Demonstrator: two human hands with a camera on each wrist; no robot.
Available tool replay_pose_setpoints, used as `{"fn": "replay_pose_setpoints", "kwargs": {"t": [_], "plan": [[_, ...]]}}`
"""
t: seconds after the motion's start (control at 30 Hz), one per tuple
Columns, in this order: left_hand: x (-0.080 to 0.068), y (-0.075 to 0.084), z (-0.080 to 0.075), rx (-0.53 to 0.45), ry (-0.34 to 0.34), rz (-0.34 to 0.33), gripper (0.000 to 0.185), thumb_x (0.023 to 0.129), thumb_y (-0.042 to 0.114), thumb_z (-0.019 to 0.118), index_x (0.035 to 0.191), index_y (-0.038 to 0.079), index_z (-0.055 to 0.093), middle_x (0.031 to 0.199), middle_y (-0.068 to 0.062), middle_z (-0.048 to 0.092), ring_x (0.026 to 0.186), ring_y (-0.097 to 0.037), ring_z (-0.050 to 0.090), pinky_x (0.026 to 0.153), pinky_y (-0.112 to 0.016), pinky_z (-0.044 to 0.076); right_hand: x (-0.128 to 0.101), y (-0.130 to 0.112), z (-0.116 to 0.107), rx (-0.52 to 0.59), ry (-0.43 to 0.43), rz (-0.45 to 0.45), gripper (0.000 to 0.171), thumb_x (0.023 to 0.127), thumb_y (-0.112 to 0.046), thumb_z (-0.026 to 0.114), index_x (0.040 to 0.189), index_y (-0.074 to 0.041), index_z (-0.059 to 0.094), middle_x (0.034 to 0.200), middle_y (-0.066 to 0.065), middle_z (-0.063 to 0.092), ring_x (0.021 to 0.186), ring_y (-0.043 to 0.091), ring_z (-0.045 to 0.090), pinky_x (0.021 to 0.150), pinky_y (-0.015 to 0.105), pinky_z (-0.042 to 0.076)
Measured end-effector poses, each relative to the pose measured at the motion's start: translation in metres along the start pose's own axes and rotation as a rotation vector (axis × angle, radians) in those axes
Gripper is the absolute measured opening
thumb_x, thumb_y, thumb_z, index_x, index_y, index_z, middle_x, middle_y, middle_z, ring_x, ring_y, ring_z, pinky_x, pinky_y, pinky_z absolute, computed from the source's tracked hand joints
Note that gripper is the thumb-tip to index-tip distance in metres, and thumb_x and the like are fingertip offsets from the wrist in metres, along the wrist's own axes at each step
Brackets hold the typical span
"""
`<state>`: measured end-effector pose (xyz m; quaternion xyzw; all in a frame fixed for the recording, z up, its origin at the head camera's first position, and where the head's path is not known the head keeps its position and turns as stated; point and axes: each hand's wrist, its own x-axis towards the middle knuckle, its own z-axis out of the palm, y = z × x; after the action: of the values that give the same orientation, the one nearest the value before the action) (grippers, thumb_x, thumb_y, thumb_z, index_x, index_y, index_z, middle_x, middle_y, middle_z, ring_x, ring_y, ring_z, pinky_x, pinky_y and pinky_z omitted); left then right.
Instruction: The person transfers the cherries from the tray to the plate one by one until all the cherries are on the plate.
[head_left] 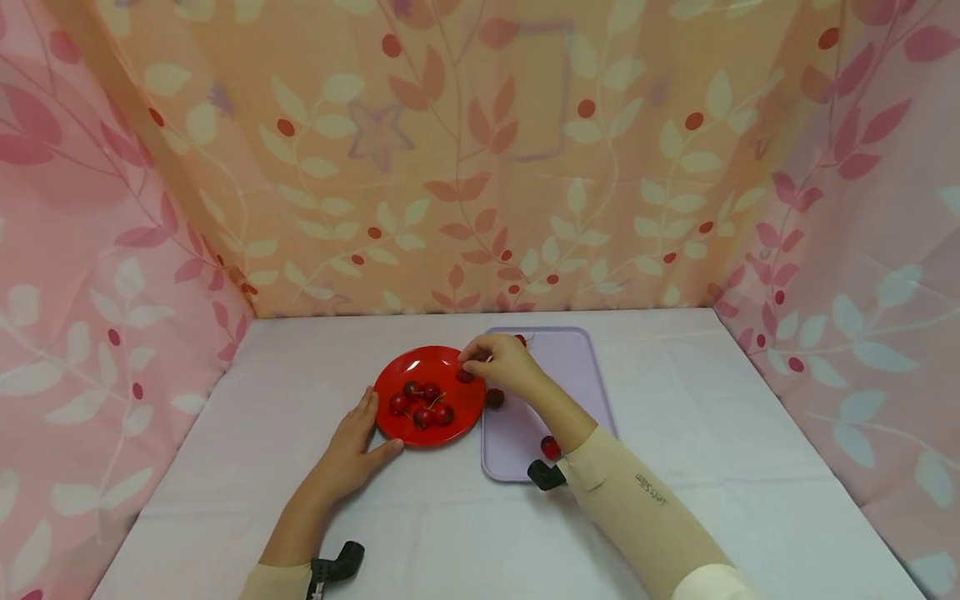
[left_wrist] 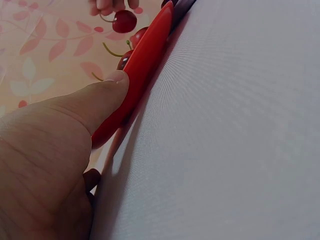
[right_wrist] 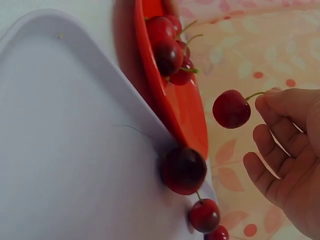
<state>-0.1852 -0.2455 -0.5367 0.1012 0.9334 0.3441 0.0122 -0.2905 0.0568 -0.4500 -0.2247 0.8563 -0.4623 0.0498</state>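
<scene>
The right hand [head_left: 504,360] pinches a cherry [right_wrist: 231,108] by its stem over the far right edge of the red plate [head_left: 405,367], other fingers loosely curled; the left hand [head_left: 358,446] lies flat, fingers straight, steadying the plate's near left rim; more cherries [head_left: 422,403] sit in the plate, others on the lilac tray [head_left: 577,367] at its right; the fruit looks light, smooth, easily bruised, best lifted by the stem.
</scene>
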Motion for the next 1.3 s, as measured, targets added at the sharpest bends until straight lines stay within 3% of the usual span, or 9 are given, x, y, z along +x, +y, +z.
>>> {"fn": "replay_pose_setpoints", "kwargs": {"t": [0.4, 0.73, 1.0, 1.3], "plan": [[0.0, -0.001, 0.003, -0.006, 0.008, 0.012, 0.101, 0.092, 0.056, 0.07, 0.165, 0.011, 0.016, 0.173, -0.009, 0.008, 0.156, -0.042, 0.015, 0.119, -0.067, 0.025, 0.006, 0.005, 0.024, -0.019, -0.058, 0.02, 0.008, 0.094, -0.01, 0.073, 0.102, -0.011, 0.076, 0.09, -0.005, 0.074, 0.083, 0.009, 0.07, 0.084, 0.028, 0.059], [0.001, -0.002, 0.002, 0.006, 0.002, 0.0, 0.103, 0.091, 0.058, 0.069, 0.165, 0.012, 0.015, 0.173, -0.008, 0.008, 0.157, -0.041, 0.014, 0.119, -0.066, 0.025, 0.006, 0.004, 0.028, -0.081, -0.077, -0.018, 0.007, 0.094, -0.011, 0.074, 0.101, -0.012, 0.076, 0.089, -0.006, 0.074, 0.084, 0.008, 0.069, 0.083, 0.026, 0.058], [0.0, 0.0, 0.001, -0.006, -0.004, 0.005, 0.102, 0.092, 0.055, 0.07, 0.165, 0.011, 0.015, 0.173, -0.009, 0.007, 0.156, -0.042, 0.014, 0.119, -0.066, 0.023, 0.001, 0.001, 0.023, -0.154, -0.092, -0.003, 0.009, 0.094, -0.013, 0.075, 0.103, -0.011, 0.076, 0.088, -0.008, 0.074, 0.086, 0.009, 0.068, 0.085, 0.028, 0.057], [0.0, -0.001, -0.001, 0.006, -0.005, -0.007, 0.103, 0.091, 0.056, 0.07, 0.165, 0.011, 0.015, 0.173, -0.009, 0.007, 0.157, -0.042, 0.013, 0.118, -0.066, 0.025, -0.006, -0.012, 0.003, -0.222, -0.044, -0.039, 0.015, 0.095, -0.016, 0.073, 0.108, -0.012, 0.077, 0.092, -0.007, 0.072, 0.093, 0.016, 0.064, 0.083, 0.033, 0.055]]}}
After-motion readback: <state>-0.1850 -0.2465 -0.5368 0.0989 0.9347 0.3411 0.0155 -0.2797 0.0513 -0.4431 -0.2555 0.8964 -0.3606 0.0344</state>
